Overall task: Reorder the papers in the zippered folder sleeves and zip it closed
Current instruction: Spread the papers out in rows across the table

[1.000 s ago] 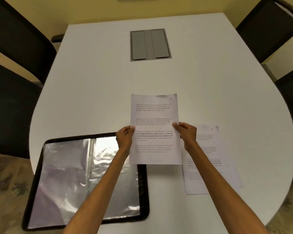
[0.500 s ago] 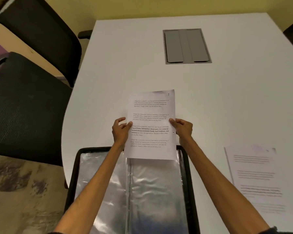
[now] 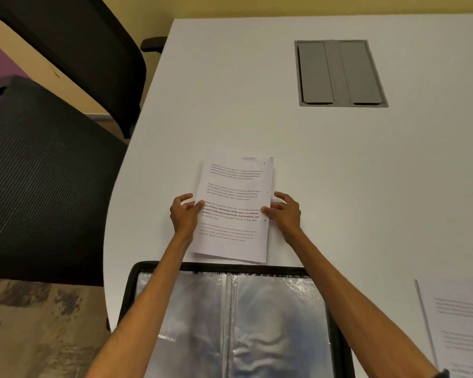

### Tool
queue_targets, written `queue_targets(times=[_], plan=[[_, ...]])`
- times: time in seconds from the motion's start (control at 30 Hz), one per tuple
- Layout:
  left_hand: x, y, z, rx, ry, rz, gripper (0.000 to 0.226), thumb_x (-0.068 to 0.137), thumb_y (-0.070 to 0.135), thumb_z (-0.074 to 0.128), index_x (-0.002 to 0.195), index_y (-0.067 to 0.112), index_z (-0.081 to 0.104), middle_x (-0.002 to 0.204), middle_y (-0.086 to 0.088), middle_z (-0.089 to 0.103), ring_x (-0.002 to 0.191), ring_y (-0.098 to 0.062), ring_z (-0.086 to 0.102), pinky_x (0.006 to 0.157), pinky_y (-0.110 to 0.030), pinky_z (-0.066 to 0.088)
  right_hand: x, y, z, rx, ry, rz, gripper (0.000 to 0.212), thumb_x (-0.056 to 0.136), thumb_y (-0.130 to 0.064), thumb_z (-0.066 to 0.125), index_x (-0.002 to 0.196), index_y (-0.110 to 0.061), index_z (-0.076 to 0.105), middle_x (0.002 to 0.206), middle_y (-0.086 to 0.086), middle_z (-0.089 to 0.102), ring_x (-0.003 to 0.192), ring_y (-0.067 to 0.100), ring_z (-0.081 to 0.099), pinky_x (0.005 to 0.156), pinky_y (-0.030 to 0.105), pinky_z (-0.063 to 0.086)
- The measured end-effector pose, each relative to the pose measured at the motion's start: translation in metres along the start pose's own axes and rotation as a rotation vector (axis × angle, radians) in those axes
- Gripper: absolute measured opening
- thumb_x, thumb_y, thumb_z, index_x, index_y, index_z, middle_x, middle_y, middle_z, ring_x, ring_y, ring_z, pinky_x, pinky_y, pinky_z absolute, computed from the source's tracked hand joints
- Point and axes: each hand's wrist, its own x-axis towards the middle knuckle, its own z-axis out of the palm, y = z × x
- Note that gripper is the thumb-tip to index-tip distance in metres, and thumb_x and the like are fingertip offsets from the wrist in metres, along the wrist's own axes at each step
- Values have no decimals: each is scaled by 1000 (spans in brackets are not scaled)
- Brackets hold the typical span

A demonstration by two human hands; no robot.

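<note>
A printed sheet of paper [image 3: 234, 203] is held between my two hands just beyond the open folder. My left hand [image 3: 185, 214] pinches its left edge with the thumb on top. My right hand [image 3: 283, 212] pinches its right edge the same way. The sheet is tilted slightly, and its shadow falls on the white table [image 3: 339, 173]. The black zippered folder [image 3: 230, 267] lies open at the near table edge, its clear plastic sleeves [image 3: 276, 323] shiny and wrinkled. Both forearms cross over the sleeves.
More printed papers [image 3: 462, 323] lie on the table at the lower right. A grey cable hatch [image 3: 339, 73] is set into the table farther back. Two black mesh chairs [image 3: 38, 173] stand along the left side.
The view swung left, so the folder now lies centred under my arms and the spare papers sit at the right edge. The held sheet moved slightly forward past the folder's far edge and tilted.
</note>
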Motion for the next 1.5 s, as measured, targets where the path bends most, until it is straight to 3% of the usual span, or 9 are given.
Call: queue_targets(times=[0.23,0.37,0.5,0.63,0.73,0.83,0.97,1.37,1.5], plan=[[32,-8,-7,37,85,48,39,85,7,74,119,9,56,111,-16,64,96,-26,66,73,-19,52,23,0,28,-148,3,-127,56,77,-11,80,127,-15,55,95,3,68,79,12,67,70,13,52],[43,-9,-13,84,131,99,39,87,6,72,122,7,55,110,-13,64,96,-24,64,71,-13,48,31,0,40,-233,-35,-241,59,76,-9,79,129,-17,53,99,3,65,76,11,63,81,29,57],[47,-12,-17,98,167,121,50,85,5,74,129,8,52,117,-13,63,105,-24,63,90,-30,54,33,7,47,-329,-147,-417,73,77,-14,80,140,-24,44,123,-2,52,96,12,57,79,16,47],[37,-22,-12,312,140,257,67,85,16,76,144,16,44,152,-6,41,140,-22,37,114,-35,29,31,20,54,-552,-207,-525,60,85,-23,74,140,-18,49,146,7,36,127,23,42,109,34,37],[23,-35,-5,519,29,415,67,89,31,72,147,16,42,160,-5,27,148,-18,20,121,-37,13,30,27,59,-670,-196,-583,53,87,-29,71,135,-14,55,149,9,39,130,26,37,110,38,34],[19,-53,-2,708,-101,469,76,91,47,64,152,17,32,163,-7,16,151,-17,5,122,-40,-2,30,24,64,-771,-196,-588,53,92,-33,65,140,-15,52,152,4,40,134,26,33,109,42,34],[23,-63,-9,851,-141,459,84,91,59,52,156,19,17,164,-9,4,152,-18,-4,122,-42,-5,30,17,71,-877,-208,-572,53,95,-37,58,144,-22,46,155,-3,35,136,24,29,105,40,31],[28,-68,-12,954,-134,460,90,89,73,31,158,20,8,165,-8,-4,151,-20,-10,119,-38,-12,28,13,79,-901,-188,-500,50,96,-37,55,145,-28,43,157,-9,30,137,21,25,104,41,29],[25,-65,-11,929,-143,466,87,92,65,36,158,17,3,164,-8,-8,151,-19,-13,120,-38,-12,25,11,79,-900,-196,-497,52,98,-36,53,147,-25,40,158,-6,28,139,23,25,107,44,27]])
